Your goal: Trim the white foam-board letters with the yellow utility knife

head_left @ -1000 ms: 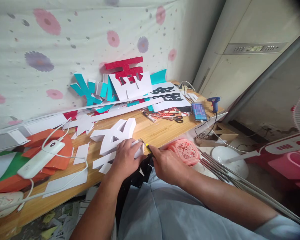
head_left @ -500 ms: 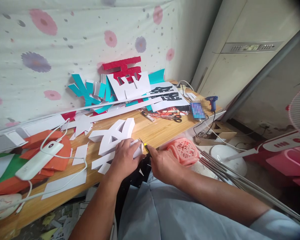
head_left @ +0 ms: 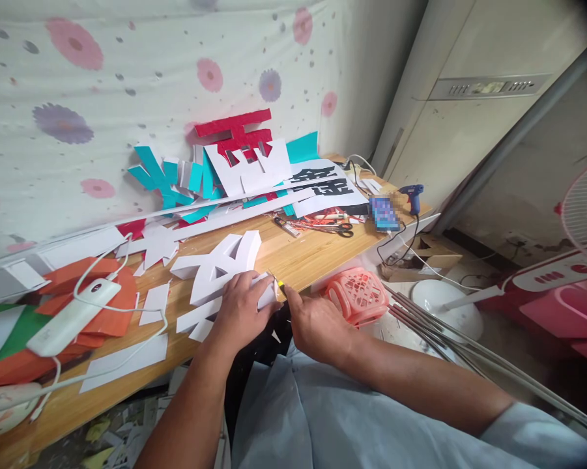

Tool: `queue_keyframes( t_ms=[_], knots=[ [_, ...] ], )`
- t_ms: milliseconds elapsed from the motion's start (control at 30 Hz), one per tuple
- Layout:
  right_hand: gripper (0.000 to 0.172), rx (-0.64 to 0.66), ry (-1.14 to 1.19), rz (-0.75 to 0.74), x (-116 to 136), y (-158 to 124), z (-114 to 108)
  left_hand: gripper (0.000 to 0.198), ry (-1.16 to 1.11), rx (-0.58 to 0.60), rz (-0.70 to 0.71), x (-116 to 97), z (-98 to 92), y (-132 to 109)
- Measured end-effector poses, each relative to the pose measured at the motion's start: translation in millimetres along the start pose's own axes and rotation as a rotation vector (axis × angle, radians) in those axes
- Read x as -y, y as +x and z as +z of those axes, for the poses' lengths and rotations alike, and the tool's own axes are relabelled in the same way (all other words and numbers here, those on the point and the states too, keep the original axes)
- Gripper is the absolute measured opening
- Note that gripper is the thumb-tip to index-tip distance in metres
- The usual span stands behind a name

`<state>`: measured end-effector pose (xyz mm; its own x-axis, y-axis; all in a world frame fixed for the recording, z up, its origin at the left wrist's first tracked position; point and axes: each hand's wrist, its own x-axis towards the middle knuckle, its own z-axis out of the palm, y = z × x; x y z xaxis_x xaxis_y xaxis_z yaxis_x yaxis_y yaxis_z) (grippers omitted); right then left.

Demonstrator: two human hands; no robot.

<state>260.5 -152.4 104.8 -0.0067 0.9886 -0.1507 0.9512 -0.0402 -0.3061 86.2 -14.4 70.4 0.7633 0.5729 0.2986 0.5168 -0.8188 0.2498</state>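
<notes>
A thick white cut-out character [head_left: 215,268], perhaps foam board, lies at the table's front edge. My left hand [head_left: 242,307] grips its near right end, fingers on top and thumb at the side. My right hand [head_left: 320,329] is closed around a cutter knife [head_left: 281,286] with a yellow part showing. The blade touches or nearly touches the end of the white piece beside my left fingertips. Most of the knife's handle is hidden in my right hand.
Behind are red [head_left: 234,133] and teal [head_left: 151,169] cut-out characters, long white strips and scissors [head_left: 344,229]. A blue glue gun [head_left: 412,195] stands at the right end. A white power bank [head_left: 73,317] with cables lies left; a pink basket [head_left: 359,296] sits below the edge.
The whole view has shifted slightly. My right hand and the knife have moved a little along the end of the white piece; my left hand keeps its grip.
</notes>
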Motion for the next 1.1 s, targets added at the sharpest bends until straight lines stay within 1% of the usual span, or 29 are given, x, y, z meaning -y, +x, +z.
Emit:
queue_keyframes(
  t_ms=[200, 400, 500, 600, 700, 833, 933, 1100],
  knots=[
    [0.078, -0.016, 0.005, -0.002, -1.7, 3.2, 2.4, 0.050, 0.018, -0.001, 0.015, 0.7, 0.5, 0.0],
    [0.079, -0.007, 0.001, -0.012, -5.0, -0.5, 7.1, 0.050, 0.011, -0.006, 0.021, 1.8, 1.2, -0.4],
    [0.074, -0.012, 0.050, 0.022, -9.8, 1.5, 9.9, 0.050, 0.012, -0.011, 0.024, 2.0, 1.1, -0.4],
    [0.068, -0.052, 0.110, 0.058, -15.3, 1.9, 11.4, 0.052, 0.015, -0.006, 0.013, 2.4, 1.6, -0.6],
    [0.066, -0.083, 0.132, 0.045, -17.1, -1.9, 11.1, 0.056, 0.008, -0.010, 0.012, 3.3, 2.8, -0.8],
    [0.072, -0.056, 0.102, -0.006, -15.4, -4.7, 10.1, 0.056, 0.019, -0.021, 0.018, 3.7, 4.1, -0.4],
    [0.076, -0.035, 0.087, -0.021, -14.8, -0.6, 11.1, 0.055, 0.023, -0.019, 0.013, 3.2, 4.1, -0.4],
    [0.074, 0.029, 0.065, -0.014, -17.3, 7.3, 16.0, 0.054, 0.024, -0.001, 0.013, 4.4, 2.3, -1.0]
  ],
)
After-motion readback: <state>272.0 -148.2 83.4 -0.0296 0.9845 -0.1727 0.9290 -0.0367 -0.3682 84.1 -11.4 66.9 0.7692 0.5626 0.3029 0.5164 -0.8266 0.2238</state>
